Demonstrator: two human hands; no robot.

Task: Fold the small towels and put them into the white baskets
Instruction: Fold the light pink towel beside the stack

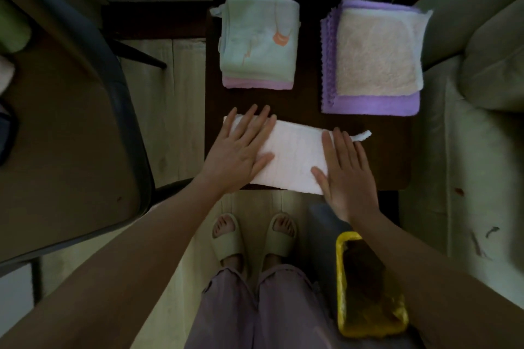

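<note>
A white towel [295, 157], folded into a long strip, lies across the near part of a small dark table [309, 105]. My left hand [241, 147] lies flat on its left end, fingers straight. On the right end my right hand [344, 170] presses flat too. A hanging loop [363, 135] sticks out beyond the right hand. At the table's far left sits a folded pale green towel [259, 37] on top of a pink one [255, 83]. At the far right a beige towel [378, 54] rests on a purple one [371, 103]. No white basket is in view.
A yellow bin [368, 286] with a dark inside stands on the floor by my right leg. A dark-framed chair [85, 127] fills the left side. A pale sofa [476, 122] runs along the right. My feet in slippers [255, 235] stand below the table's near edge.
</note>
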